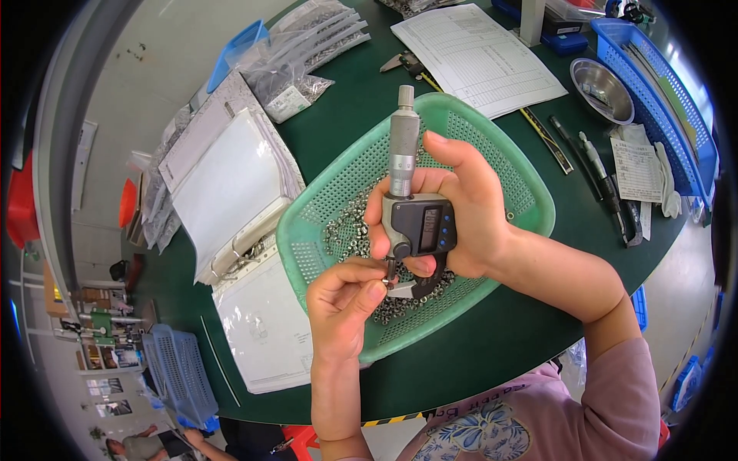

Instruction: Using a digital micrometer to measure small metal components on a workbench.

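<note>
My right hand grips a digital micrometer upright, its silver thimble pointing away from me and its dark display body facing up. My left hand pinches a small metal part at the micrometer's jaws, fingertips closed on it. Both hands hover over a green perforated plastic basket that holds several small silver metal parts. The basket rests on a dark green table.
An open white binder lies left of the basket. Clear bags of metal parts lie at the back. A printed sheet, a steel bowl, pens, a caliper and a blue basket are at the right. A blue crate stands below left.
</note>
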Demonstrator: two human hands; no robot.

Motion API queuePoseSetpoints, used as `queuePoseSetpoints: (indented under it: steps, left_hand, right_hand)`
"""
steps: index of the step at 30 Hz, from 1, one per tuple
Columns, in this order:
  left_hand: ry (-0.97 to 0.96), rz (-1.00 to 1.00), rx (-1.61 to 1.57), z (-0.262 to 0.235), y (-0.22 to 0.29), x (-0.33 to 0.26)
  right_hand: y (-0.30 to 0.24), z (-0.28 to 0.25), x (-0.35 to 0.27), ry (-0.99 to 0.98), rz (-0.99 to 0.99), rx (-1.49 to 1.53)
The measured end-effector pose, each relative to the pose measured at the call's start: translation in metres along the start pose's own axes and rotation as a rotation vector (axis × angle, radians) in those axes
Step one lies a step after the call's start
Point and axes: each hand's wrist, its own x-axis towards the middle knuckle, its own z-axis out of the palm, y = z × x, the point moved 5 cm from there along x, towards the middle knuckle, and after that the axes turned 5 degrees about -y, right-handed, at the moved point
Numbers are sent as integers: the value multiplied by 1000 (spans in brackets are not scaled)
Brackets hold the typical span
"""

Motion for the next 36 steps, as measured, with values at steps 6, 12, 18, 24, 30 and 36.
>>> queuePoseSetpoints:
  steps: [6,12,18,24,30,36]
  left_hand:
    - [-7,-1,-13,2,-1,1]
    - [-16,6,-20,0,-1,1]
    - [-18,-4,-35,1,0,0]
    - [-12,3,-35,0,0,0]
    - [-32,16,-18,0,1,0]
    - [-27,0,-25,3,-1,3]
  right_hand:
    - [-2,-1,-1,-44,-4,0]
    - [-1,-2,0,-27,-22,-12]
    - [-1,-1,1,-45,-33,-71]
    - [0,0,1,-44,-41,-66]
    - [0,1,1,-47,18,-11]
    - [-4,0,-1,-19,-36,-89]
